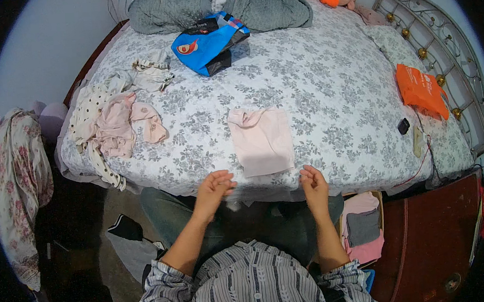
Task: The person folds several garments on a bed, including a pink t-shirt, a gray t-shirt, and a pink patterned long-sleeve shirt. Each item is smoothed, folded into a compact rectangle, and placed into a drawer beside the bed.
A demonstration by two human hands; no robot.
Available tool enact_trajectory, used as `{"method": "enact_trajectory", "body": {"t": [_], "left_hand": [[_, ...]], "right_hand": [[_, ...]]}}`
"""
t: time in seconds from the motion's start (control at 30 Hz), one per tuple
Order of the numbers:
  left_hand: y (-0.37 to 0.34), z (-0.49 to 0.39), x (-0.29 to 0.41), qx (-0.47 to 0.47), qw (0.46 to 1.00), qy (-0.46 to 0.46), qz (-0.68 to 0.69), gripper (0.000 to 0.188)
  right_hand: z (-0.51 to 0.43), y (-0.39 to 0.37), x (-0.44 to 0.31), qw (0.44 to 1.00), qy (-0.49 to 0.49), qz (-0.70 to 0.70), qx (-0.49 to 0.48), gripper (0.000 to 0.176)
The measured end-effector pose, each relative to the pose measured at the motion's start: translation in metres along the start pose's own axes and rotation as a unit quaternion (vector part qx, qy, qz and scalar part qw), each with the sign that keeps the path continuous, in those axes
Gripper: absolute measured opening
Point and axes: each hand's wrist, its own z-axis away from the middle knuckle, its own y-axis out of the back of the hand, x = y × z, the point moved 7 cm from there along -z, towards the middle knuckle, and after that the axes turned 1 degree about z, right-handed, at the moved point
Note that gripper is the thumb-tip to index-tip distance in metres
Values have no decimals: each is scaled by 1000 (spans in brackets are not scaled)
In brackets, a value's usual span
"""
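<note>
A pale pink garment (pixel 262 143) lies folded into a rough rectangle on the flowered bedspread (pixel 200 153), its upper left part bunched up. Just left of its lower edge, my left hand (pixel 216 188) hovers with loosely bent fingers and holds nothing. On the other side, close to the lower right corner, my right hand (pixel 313 182) is also empty, its fingers curled and apart. Neither hand touches the cloth.
Crumpled pink clothes (pixel 115 121) and dotted cloth (pixel 83 108) lie at the bed's left. A blue bag (pixel 202 49) sits near a grey blanket (pixel 266 8). At right are an orange bag (pixel 421 90) and a metal headboard (pixel 439 39). A box of folded clothes (pixel 363 226) stands below.
</note>
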Motion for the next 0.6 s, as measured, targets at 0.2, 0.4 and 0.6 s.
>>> {"method": "enact_trajectory", "body": {"t": [0.2,0.4,0.6], "left_hand": [[-63,-27,-8,-60,987,148,5,31],[-61,-10,4,-76,994,65,53,30],[-44,34,-35,-58,987,148,35,34]], "right_hand": [[-20,-59,-8,985,-123,-121,-4,60],[12,-81,-6,855,-314,-396,-113,36],[73,-99,1,831,-367,-401,-117,33]]}}
